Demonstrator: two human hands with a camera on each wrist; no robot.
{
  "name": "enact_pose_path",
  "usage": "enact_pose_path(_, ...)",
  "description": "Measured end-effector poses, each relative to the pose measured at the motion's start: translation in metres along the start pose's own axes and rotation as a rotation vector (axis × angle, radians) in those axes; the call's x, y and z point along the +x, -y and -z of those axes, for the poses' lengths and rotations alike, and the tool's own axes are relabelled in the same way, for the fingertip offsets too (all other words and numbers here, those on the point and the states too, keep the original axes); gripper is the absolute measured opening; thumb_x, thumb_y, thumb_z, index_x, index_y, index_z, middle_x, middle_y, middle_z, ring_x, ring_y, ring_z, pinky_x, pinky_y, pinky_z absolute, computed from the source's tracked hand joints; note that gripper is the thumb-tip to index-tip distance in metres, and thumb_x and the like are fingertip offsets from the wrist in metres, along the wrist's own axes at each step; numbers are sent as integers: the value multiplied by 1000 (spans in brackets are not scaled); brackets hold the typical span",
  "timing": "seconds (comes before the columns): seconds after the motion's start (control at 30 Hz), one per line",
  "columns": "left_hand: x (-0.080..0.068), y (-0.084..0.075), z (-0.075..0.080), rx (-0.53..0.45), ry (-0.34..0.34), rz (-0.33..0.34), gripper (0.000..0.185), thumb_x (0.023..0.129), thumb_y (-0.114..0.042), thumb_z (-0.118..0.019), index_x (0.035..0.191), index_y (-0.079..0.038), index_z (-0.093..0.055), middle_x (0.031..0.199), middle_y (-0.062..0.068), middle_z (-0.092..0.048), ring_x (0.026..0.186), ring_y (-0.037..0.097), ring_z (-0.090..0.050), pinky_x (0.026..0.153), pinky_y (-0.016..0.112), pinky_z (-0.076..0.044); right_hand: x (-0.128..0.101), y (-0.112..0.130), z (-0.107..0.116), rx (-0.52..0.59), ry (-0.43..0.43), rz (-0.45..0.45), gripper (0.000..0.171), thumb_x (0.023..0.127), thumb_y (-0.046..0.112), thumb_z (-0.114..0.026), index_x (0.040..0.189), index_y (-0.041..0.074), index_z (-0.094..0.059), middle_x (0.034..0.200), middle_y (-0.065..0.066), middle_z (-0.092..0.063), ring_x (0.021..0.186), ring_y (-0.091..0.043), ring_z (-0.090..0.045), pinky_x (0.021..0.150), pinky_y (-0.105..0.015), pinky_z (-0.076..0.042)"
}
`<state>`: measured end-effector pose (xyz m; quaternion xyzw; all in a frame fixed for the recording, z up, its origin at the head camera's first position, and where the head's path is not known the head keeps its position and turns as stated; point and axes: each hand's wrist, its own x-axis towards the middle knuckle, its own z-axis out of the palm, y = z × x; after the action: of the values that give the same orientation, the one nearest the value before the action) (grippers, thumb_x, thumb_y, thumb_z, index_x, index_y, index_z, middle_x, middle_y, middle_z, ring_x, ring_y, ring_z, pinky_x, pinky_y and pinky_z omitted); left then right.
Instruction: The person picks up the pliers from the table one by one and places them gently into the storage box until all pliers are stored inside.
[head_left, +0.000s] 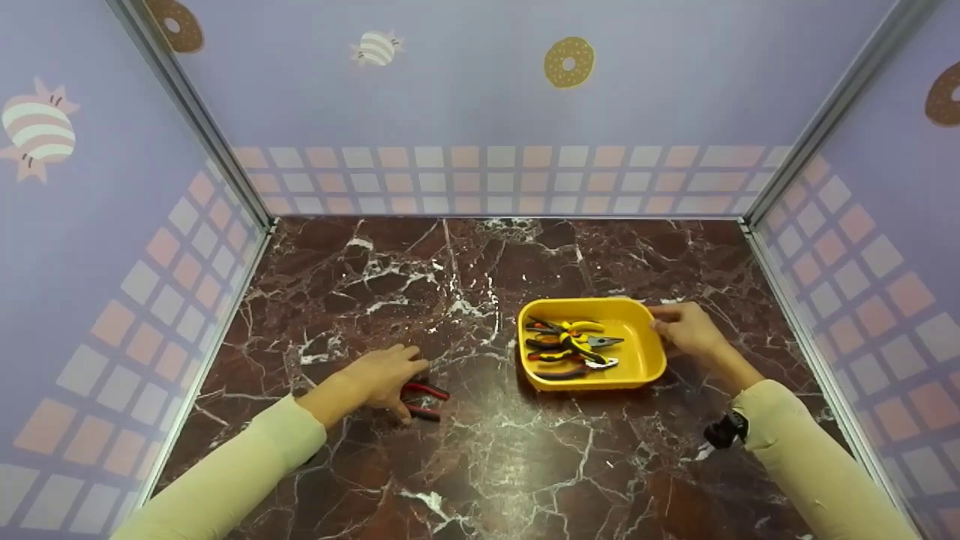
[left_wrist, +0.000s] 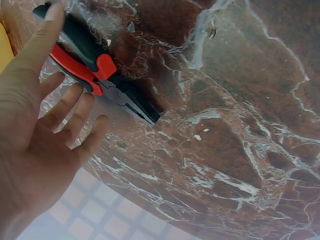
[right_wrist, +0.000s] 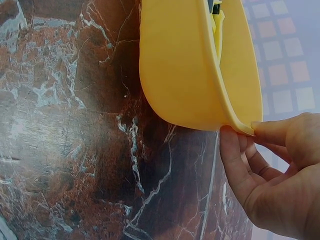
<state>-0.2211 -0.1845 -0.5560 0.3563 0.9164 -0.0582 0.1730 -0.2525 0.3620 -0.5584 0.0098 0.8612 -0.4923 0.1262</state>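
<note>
My left hand (head_left: 385,379) is over a pair of pliers with red and black handles (left_wrist: 85,57) on the marble-patterned surface. In the left wrist view its fingers are spread and loosely bent, the thumb reaching across the handle ends without a visible grip. The plier jaws point away from the palm; in the head view the hand hides them. On the right, my right hand (head_left: 690,328) pinches the rim of a yellow plastic basin (right_wrist: 182,75) between thumb and fingers. Several pliers with yellow and black handles (head_left: 574,343) lie heaped in the basin's left part.
Purple walls (head_left: 465,97) with a checkered border close in the dark red marbled surface (head_left: 510,465) at the back and both sides. Metal strips (head_left: 244,184) run along the corners. A dark wristband device (head_left: 725,430) is on the right wrist.
</note>
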Motion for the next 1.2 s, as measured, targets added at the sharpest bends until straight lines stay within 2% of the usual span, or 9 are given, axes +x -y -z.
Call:
enact_pose_path(0.13, 0, -1, -1, 3, 6, -3, 96, 73, -51, -96, 151, -11, -56, 131, 13, -56, 110, 31, -57, 94, 49, -56, 0, 0, -1, 8, -2, 3, 41, 106, 2, -58, 146, -10, -57, 110, -35, -71, 78, -36, -76, 67, -48, -65)
enact_pose_path(0.37, 0, 0, -3, -7, -11, -18, 89, 74, -41, -96, 148, -11, -57, 126, 11, -57, 108, 31, -57, 92, 48, -57, 0, 0, 0, 6, -15, 2, 41, 106, 0, -57, 146, -10, -57, 107, -35, -72, 74, -34, -76, 67, -48, -65)
enact_pose_path(0.6, -2, 0, -5, -13, -23, -42, 74, 77, -39, -93, 138, -12, -63, 119, 11, -58, 102, 29, -58, 85, 46, -58, 1, -3, -1, 35, 1, -16, 41, 107, 3, -57, 147, -8, -57, 120, -36, -69, 85, -35, -77, 71, -48, -65)
enact_pose_path(0.73, -4, -1, -5, -27, -46, -52, 71, 77, -39, -92, 136, -12, -63, 117, 12, -58, 100, 30, -58, 85, 46, -57, 1, -3, -1, 36, -3, -21, 41, 107, 2, -56, 146, -8, -58, 120, -35, -69, 85, -34, -77, 71, -47, -65)
enact_pose_path(0.9, -5, -1, -6, -32, -44, -44, 71, 79, -39, -91, 138, -14, -63, 115, 12, -57, 101, 30, -58, 87, 47, -56, 0, -2, 0, 23, -8, -9, 41, 106, 2, -57, 146, -8, -57, 114, -34, -71, 79, -32, -77, 67, -45, -65)
enact_pose_path(1.03, -4, -2, -8, -57, -16, -11, 76, 82, -42, -89, 147, -18, -59, 122, 13, -57, 109, 31, -58, 92, 49, -55, 0, -1, 0, 19, -2, -8, 42, 106, 2, -58, 146, -8, -57, 110, -32, -72, 77, -29, -76, 66, -43, -65)
enact_pose_path(1.2, -3, -4, -9, -47, -25, -2, 85, 80, -40, -89, 154, -16, -54, 128, 17, -57, 114, 34, -58, 94, 49, -56, 1, -1, 0, 30, -3, -16, 42, 106, 3, -58, 146, -8, -57, 109, -32, -73, 77, -32, -77, 65, -44, -65)
